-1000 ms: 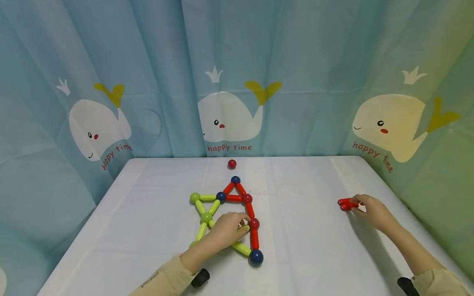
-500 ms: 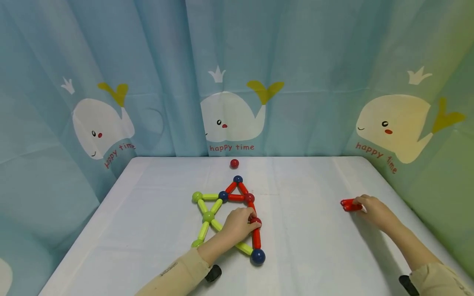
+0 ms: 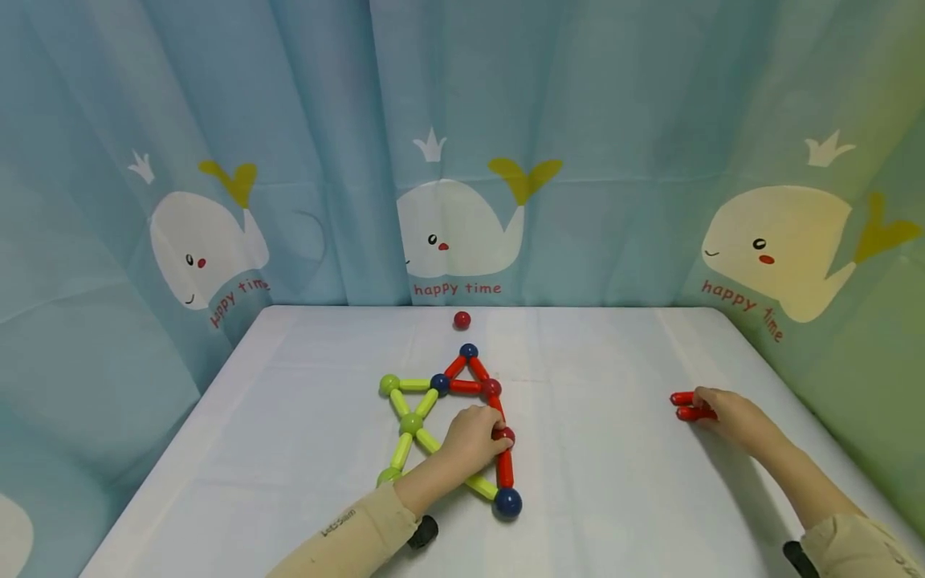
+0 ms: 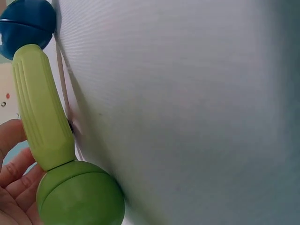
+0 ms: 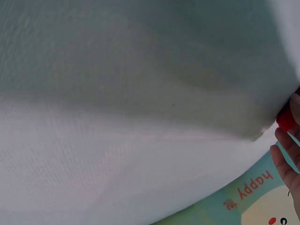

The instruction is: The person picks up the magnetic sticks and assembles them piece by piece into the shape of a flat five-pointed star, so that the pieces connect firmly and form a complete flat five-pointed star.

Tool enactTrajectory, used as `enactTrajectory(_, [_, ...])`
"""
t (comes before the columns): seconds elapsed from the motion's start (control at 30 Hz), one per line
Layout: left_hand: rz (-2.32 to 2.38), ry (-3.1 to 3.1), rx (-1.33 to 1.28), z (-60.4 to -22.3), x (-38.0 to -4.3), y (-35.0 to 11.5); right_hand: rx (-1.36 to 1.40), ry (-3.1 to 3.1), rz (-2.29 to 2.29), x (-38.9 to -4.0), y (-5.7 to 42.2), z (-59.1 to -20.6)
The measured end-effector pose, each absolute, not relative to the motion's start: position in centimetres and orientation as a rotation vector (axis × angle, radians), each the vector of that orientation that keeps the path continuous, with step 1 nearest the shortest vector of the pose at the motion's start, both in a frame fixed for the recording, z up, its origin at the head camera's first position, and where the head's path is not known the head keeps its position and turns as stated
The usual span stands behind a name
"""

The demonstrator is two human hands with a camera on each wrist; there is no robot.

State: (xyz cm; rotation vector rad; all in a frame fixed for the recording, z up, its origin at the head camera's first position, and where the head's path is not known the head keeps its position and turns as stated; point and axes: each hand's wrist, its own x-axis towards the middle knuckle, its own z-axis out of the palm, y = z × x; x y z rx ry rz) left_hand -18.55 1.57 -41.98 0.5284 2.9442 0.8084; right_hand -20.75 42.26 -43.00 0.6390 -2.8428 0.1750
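Note:
On the white table lies a flat figure of magnetic rods and balls. Its left part has light-green rods (image 3: 401,451) and green balls (image 3: 411,423); its right part has red rods (image 3: 505,470). My left hand (image 3: 470,441) reaches over the figure and pinches the red ball (image 3: 508,437) on the right side. In the left wrist view, a green rod (image 4: 43,105) joining a blue ball (image 4: 28,26) and a green ball (image 4: 82,197) partly covers that hand. Far to the right, my right hand (image 3: 737,421) holds two red magnetic rods (image 3: 694,413) at the table; its fingertips are partly hidden.
A loose red ball (image 3: 462,320) sits near the table's back edge, beyond the figure's triangular tip. A dark-blue ball (image 3: 507,504) forms the near right corner. A curtain (image 3: 614,160) with printed whales hangs behind the table (image 3: 600,482).
My left hand moved slightly right and away from me, from beside the red ball onto it; the short green piece it held is no longer visible. The two red rods at my right hand have spread apart.

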Motion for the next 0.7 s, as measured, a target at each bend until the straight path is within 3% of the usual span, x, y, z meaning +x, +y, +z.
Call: enactTrajectory(0.7, [0.813,2.916,0.501,-41.7,-18.7,1.7,0.864,-2.686,0.451,-21.1,36.0,-42.6])
